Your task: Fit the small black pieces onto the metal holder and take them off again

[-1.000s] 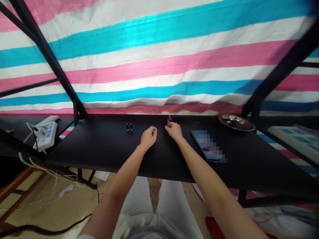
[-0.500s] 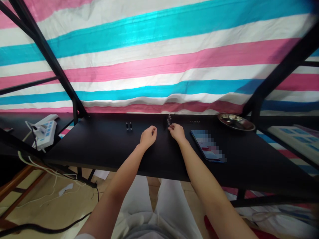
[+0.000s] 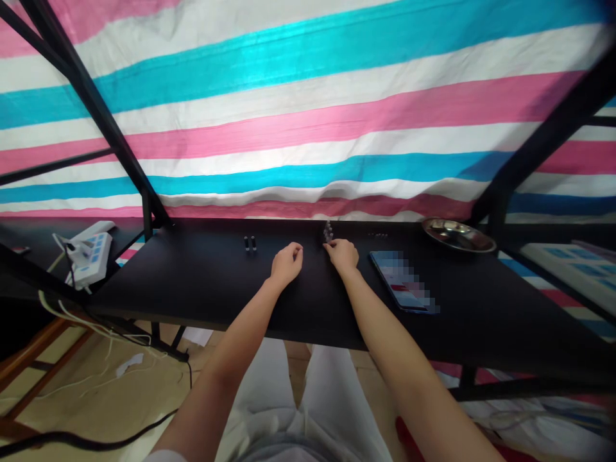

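Note:
Both my hands rest on a black table. My left hand lies near the table's middle with its fingers curled into a loose fist; I cannot make out anything in it. My right hand is just to its right, fingers pinched on a small silvery metal part that sticks up above the fingertips. Two small dark cylinders stand side by side to the left of my left hand. A row of tiny parts lies farther back on the right.
A phone lies face up right of my right hand. A metal dish sits at the back right. A white power strip with cables is on the left shelf. Black frame bars and a striped tarp stand behind.
My right hand has shifted slightly to the right with the small metal part still in its fingers. My left hand has stayed where it was.

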Demonstrator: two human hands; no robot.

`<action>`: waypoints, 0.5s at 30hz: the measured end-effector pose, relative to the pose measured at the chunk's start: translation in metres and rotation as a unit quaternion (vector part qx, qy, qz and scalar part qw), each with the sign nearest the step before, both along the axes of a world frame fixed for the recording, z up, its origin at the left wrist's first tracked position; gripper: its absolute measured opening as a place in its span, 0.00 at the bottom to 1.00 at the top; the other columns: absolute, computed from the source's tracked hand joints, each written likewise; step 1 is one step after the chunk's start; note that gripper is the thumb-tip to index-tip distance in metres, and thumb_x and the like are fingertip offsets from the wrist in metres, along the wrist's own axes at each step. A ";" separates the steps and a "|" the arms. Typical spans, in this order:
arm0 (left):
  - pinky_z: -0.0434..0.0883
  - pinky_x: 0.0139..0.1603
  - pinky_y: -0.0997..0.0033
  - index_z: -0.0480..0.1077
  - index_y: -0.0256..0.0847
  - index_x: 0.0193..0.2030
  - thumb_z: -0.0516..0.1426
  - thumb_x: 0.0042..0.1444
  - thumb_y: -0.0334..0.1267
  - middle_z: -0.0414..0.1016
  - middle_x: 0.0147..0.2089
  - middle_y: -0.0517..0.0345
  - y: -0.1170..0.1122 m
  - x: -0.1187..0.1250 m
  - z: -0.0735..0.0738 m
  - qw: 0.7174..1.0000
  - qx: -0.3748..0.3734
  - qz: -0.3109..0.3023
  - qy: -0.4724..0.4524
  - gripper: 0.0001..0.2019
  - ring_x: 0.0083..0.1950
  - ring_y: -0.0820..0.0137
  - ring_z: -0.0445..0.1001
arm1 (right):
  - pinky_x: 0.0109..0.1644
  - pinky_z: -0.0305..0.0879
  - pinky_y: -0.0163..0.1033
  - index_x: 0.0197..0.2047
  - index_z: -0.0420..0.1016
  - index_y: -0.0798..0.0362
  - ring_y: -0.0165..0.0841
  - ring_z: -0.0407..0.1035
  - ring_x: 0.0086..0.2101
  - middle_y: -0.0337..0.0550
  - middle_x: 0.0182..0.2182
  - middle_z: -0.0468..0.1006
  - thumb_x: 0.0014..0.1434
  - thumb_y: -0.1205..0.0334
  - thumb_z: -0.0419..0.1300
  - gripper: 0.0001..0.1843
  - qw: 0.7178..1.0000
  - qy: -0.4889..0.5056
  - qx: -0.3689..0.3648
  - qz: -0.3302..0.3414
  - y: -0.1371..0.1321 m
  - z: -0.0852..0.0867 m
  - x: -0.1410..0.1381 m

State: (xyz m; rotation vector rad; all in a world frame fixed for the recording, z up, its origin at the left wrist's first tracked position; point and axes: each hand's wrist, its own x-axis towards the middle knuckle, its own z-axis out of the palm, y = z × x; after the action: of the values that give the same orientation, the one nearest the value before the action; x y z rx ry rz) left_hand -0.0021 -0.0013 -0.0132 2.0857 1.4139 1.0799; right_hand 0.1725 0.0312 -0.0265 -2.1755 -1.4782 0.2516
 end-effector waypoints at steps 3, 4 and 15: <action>0.63 0.34 0.74 0.66 0.42 0.47 0.50 0.55 0.33 0.71 0.33 0.59 0.001 0.000 0.001 0.999 0.000 0.025 -0.047 0.13 0.28 0.75 0.66 | 0.41 0.63 0.41 0.42 0.77 0.50 0.42 0.71 0.41 0.49 0.39 0.78 0.55 0.52 0.55 0.16 1.000 -0.003 -0.011 0.000 0.000 0.002 0.000; 0.64 0.35 0.74 0.62 0.42 0.52 0.51 0.54 0.32 0.71 0.35 0.58 0.001 0.000 0.001 0.996 0.005 0.039 -0.078 0.17 0.28 0.76 0.66 | 0.42 0.63 0.41 0.42 0.77 0.50 0.43 0.70 0.42 0.50 0.39 0.77 0.54 0.52 0.56 0.17 1.000 -0.003 -0.016 0.002 0.000 0.002 0.000; 0.67 0.33 0.76 0.37 0.43 0.64 0.50 0.49 0.24 0.68 0.44 0.54 0.022 -0.016 0.004 0.892 -0.050 0.206 -0.399 0.37 0.28 0.78 0.67 | 0.43 0.63 0.42 0.49 0.69 0.57 0.43 0.69 0.43 0.55 0.40 0.76 0.56 0.53 0.53 0.22 0.999 -0.007 -0.013 0.032 -0.027 0.015 -0.001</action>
State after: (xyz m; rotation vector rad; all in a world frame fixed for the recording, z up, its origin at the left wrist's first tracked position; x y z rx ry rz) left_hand -0.0178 0.0202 -0.0091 1.0361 1.4205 1.7148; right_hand 0.1719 0.0044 -0.0112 -2.1563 -1.5631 0.2802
